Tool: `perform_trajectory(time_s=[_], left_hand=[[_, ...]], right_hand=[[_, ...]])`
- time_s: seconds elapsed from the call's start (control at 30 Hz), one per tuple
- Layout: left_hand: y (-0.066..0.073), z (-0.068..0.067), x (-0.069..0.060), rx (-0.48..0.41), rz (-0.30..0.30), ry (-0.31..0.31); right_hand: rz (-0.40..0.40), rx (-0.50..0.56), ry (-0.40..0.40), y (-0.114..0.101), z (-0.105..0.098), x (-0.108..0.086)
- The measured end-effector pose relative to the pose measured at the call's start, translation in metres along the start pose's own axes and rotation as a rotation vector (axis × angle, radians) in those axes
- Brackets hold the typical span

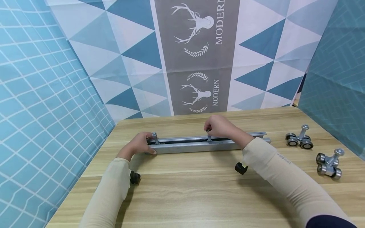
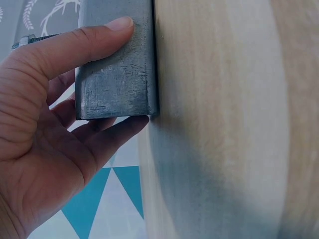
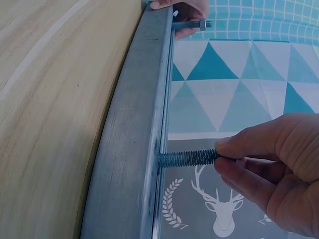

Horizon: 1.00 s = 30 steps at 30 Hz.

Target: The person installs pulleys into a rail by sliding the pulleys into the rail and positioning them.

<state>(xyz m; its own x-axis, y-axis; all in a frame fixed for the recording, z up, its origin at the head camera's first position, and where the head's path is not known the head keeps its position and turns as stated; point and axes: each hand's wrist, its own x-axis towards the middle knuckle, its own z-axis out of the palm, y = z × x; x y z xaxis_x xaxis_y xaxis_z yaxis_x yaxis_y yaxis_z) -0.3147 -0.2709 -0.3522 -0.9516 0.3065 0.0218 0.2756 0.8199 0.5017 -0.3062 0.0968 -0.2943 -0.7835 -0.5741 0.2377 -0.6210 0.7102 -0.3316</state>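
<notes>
On the wooden worktop [image 1: 182,196], the long metal rail [image 1: 194,147] lies side to side near the far edge. My left hand [image 1: 139,144] grips its left end. My right hand [image 1: 219,126] pinches a bolt [image 3: 187,159] that points up from the rail.

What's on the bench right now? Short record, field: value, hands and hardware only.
surface: wood-grain table
rail: metal channel rail, lying lengthwise left to right, slot up
left hand: left hand grips the rail's left end
right hand: right hand pinches the top of the middle bolt; whether a nut is in the fingertips is hidden
left bolt: left bolt upright near the rail's left end, nut on it
loose parts: rear roller trolley and front roller trolley, right of the rail
</notes>
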Motion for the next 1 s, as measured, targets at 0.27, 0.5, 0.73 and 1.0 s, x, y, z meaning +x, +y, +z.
perform_trajectory(time_s=[0.27,0.5,0.73,1.0], left_hand=[[0.000,0.000,0.000,-0.003,-0.006,0.001],[0.000,0.000,0.000,-0.001,0.000,0.006],[-0.001,0.000,0.000,-0.004,0.005,0.003],[-0.001,0.000,0.000,0.004,0.005,0.001]], right_hand=[[-0.003,0.007,0.008,-0.005,0.002,0.004],[-0.026,-0.006,0.012,-0.008,0.007,0.009],[-0.030,-0.002,0.007,-0.011,0.009,0.013],[-0.029,-0.017,0.008,-0.012,0.011,0.016]])
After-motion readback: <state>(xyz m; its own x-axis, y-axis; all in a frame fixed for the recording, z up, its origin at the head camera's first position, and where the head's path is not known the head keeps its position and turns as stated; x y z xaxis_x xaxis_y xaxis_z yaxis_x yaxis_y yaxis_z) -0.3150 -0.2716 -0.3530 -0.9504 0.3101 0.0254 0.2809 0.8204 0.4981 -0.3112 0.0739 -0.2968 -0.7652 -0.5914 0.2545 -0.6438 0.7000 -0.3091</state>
